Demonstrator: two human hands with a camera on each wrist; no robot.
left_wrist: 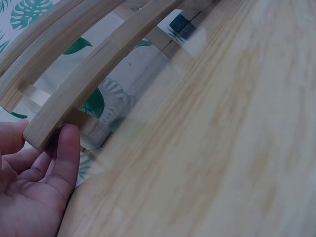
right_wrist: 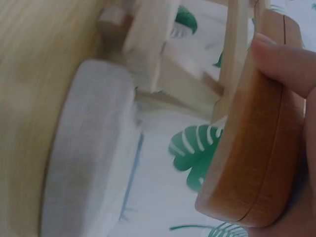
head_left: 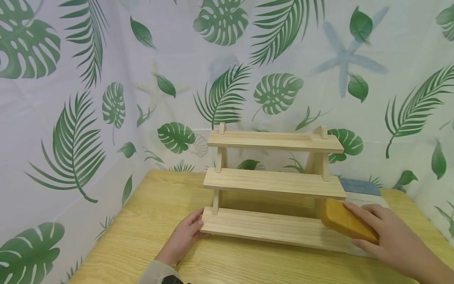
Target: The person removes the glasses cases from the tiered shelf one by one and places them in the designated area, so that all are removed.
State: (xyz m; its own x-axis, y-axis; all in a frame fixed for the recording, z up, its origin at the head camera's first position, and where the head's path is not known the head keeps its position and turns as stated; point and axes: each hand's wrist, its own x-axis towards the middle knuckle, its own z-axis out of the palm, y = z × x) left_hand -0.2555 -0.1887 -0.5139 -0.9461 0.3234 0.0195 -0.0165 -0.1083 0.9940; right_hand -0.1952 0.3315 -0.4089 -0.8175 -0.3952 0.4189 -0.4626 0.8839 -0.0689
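A three-tier wooden display rack (head_left: 273,182) stands on the table. My left hand (head_left: 184,236) grips the left end of its lowest board (left_wrist: 74,98), thumb on one face and fingers beneath. To the right, my right hand (head_left: 393,236) holds a mustard-yellow glasses case (head_left: 345,221), tilted, in front of the right end of the lower boards. Seen from the right wrist, the case (right_wrist: 252,143) looks orange-brown with a thin seam along its side, the thumb pressing on it. Part of the case is hidden by the hand.
A pale grey, rounded object (right_wrist: 94,148) lies on the table at the rack's right side, partly behind my right hand. Farther back is a flat blue item (head_left: 360,186). A leaf-print cloth (head_left: 177,98) hangs behind and left of the wooden table (head_left: 142,221).
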